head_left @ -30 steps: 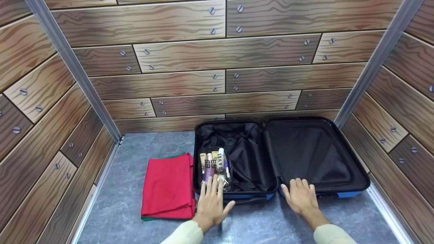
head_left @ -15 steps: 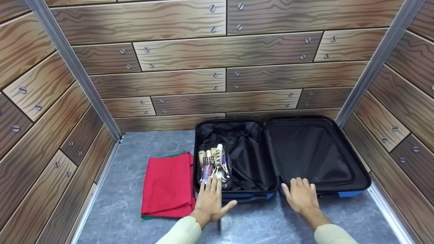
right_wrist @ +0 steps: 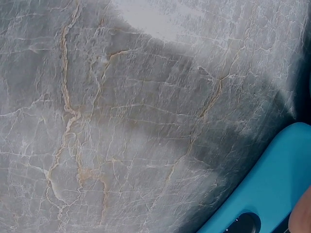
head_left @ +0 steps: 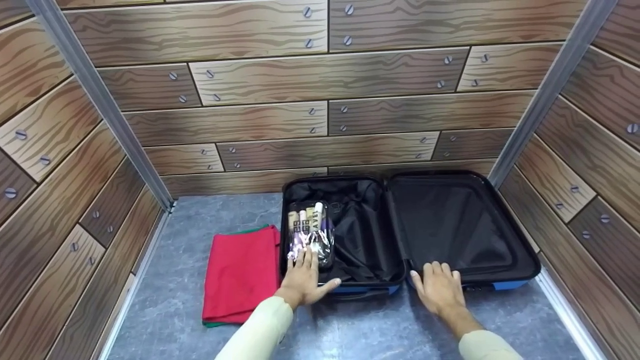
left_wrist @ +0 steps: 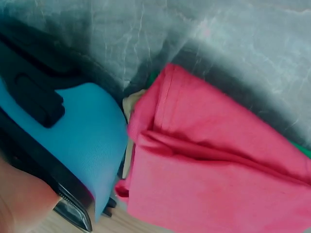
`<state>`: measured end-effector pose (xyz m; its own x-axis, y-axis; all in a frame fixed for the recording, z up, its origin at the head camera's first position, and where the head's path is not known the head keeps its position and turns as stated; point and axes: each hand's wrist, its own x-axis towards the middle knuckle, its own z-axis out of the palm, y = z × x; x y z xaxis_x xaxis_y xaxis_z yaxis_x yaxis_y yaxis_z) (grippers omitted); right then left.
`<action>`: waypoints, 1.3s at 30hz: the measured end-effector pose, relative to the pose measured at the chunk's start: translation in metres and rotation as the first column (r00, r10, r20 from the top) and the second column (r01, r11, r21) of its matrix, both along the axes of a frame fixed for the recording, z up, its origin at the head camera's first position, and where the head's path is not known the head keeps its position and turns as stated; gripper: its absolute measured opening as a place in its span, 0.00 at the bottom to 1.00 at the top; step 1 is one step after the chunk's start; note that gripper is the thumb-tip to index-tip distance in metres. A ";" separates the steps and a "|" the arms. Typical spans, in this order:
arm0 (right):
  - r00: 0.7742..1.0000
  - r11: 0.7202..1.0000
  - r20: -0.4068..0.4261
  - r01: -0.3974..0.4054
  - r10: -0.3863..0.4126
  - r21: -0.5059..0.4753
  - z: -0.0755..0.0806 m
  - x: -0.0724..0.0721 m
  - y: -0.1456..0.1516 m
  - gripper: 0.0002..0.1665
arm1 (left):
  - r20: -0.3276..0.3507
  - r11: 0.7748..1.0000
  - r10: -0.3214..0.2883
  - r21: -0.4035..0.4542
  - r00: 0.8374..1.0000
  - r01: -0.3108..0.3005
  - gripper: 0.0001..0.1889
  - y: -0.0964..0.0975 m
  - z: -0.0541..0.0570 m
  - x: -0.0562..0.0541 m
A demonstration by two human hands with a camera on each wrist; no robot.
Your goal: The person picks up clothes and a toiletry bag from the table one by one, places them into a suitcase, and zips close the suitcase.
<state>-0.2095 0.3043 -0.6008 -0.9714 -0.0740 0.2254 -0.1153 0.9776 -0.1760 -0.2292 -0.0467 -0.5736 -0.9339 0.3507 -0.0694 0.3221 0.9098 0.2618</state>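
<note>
A blue suitcase (head_left: 345, 284) with a black lining lies open on the floor, its lid half (head_left: 445, 225) folded out to the right. Inside the left half, along its left wall, is a clear toiletry pouch (head_left: 300, 227) with several tubes and printed lettering. My left hand (head_left: 302, 281) lies flat with straight fingers on the pouch's near end, reaching over the front rim. My right hand (head_left: 440, 291) rests on the lid half's front rim, fingers over the edge. In the right wrist view, one digit shows at the blue shell (right_wrist: 272, 187).
Folded red cloth (head_left: 240, 275) with a green edge (head_left: 215, 324) lies just left of the suitcase. Wood-patterned panels (head_left: 270, 75) wall the back and both sides. Grey marbled floor (head_left: 350, 330) extends in front. The suitcase's black handle (left_wrist: 36, 99) shows in the left wrist view.
The toiletry pouch has slid farther back in the left half, with my left hand moving forward along with it. My right hand has stayed on the lid half's rim.
</note>
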 end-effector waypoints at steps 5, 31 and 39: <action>1.000 1.000 0.008 0.003 -0.003 0.010 0.000 -0.002 -0.001 0.24 | -0.010 1.000 0.015 -0.025 1.000 -0.015 0.56 0.001 0.001 -0.014; 1.000 1.000 -0.005 0.017 -0.017 0.019 0.004 -0.004 0.009 0.26 | -0.177 0.986 0.105 0.147 0.979 -0.079 0.47 -0.055 0.010 -0.014; 1.000 1.000 0.028 -0.005 0.004 0.013 0.001 -0.002 0.002 0.27 | -0.164 0.951 0.291 0.160 0.943 -0.266 0.43 -0.134 0.008 0.011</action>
